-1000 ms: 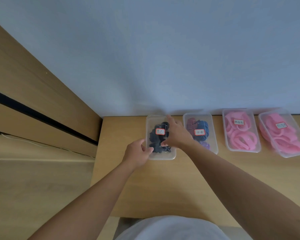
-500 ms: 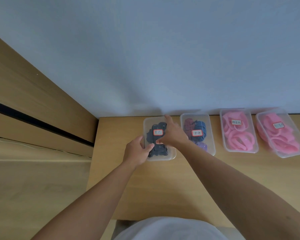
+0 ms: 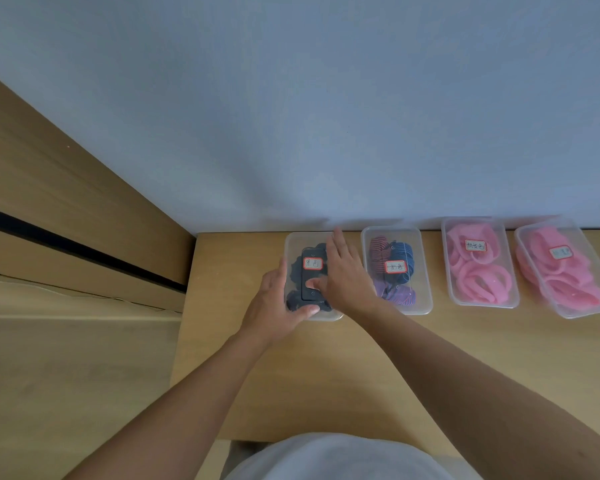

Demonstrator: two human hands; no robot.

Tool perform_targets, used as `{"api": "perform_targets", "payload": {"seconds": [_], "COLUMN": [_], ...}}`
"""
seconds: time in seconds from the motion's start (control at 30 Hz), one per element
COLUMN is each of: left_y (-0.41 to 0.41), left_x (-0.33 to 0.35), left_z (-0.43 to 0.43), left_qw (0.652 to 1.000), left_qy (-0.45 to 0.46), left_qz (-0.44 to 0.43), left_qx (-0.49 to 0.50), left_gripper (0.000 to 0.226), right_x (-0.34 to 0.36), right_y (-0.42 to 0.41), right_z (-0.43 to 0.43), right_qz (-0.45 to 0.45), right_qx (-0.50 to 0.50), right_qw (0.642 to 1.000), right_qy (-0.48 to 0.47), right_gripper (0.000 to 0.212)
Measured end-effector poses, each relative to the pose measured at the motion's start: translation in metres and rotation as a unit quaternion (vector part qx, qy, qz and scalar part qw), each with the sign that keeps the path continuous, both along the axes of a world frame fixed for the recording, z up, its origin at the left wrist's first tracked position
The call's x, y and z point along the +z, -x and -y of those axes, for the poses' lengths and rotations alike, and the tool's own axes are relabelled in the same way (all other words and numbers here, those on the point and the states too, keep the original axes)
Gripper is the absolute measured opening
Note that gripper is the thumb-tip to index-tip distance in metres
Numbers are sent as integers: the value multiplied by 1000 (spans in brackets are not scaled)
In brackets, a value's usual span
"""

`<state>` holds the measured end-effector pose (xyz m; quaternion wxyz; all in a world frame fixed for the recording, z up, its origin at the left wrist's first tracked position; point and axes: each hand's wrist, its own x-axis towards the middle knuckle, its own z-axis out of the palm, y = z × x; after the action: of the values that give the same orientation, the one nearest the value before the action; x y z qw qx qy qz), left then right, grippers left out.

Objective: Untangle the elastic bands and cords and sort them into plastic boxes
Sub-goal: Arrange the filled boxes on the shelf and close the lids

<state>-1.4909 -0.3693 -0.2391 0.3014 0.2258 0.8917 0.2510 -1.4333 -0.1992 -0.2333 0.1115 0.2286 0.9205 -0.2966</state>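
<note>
Four lidded clear plastic boxes stand in a row against the wall. The leftmost box [image 3: 292, 241] holds black bands [image 3: 294, 271] and carries a red-edged label [image 3: 312, 263]. My left hand [image 3: 274, 303] grips its near left corner, thumb lying on the lid and fingers along the side wall. On top of the lid lies my right hand [image 3: 347, 275], fingers straight and thumb pressing down. The second box [image 3: 426, 299] holds blue, red-striped and purple bands [image 3: 400, 254].
Two more lidded boxes of pink bands [image 3: 478, 282] [image 3: 565, 282] stand to the right, the last one angled. The wooden table [image 3: 326, 368] ends at its left edge near a wooden wall panel [image 3: 66, 202]. The blue-grey wall [image 3: 326, 133] runs right behind the boxes.
My left hand has slid further up the left side of the black-band box. The right hand has spread flatter over its lid. The box itself has hardly moved.
</note>
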Motion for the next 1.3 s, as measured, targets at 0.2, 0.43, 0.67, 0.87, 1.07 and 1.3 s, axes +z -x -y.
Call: {"api": "perform_targets", "payload": {"seconds": [0.2,0.43,0.67,0.87,1.07,1.3], "left_y": [-2,2,3,7,21,22], "left_x": [4,9,8,6,-2,-12], "left_z": [4,2,2,7,-6,-6], "left_qw": [998,998,991,948,933,948], "left_qy": [16,26,75,148,132,85], "left_qz": [-31,-28,-57,-194,-210,-192], "left_qx": [-44,-58,-94,-207,-259,-237], "left_gripper": [132,131,134,129,147,153], "right_x": [-6,-11,-26,-27,-29,-29], "right_y": [-6,-4,-5,-5,-6,-7], "right_z": [2,10,19,16,17,18], "right_qz": [3,-15,-20,-38,-39,-50], "right_qx": [92,97,123,110,119,76], "right_qw": [989,977,976,982,978,983], "right_qy": [-117,-188,-177,-150,-167,-162], "right_gripper": [87,84,84,84,79,75]}}
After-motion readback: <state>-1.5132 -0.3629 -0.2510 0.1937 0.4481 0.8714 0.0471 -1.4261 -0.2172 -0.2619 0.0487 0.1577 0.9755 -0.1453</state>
